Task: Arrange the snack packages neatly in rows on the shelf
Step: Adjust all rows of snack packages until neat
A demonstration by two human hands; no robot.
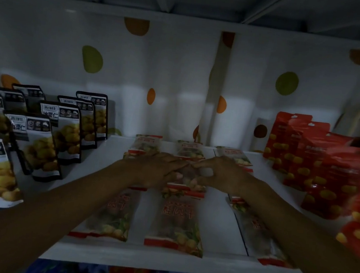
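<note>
Light is dim and blurred, and the packet print is unreadable. The forearms cover parts of the side columns. Left hand (pixel 162 170) and right hand (pixel 217 173) meet fingertip to fingertip, each pinching the middle packet (pixel 187 178) of the centre column. Bare shelf (pixel 217 218) strips separate the columns, and the front packets (pixel 176 227) lie near the edge.

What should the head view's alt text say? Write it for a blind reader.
The left hand and right hand meet on a flat snack packet in the middle of three columns lying on a white shelf, the right pinching it. Black-and-white pouches stand at left, red pouches at right.
</note>
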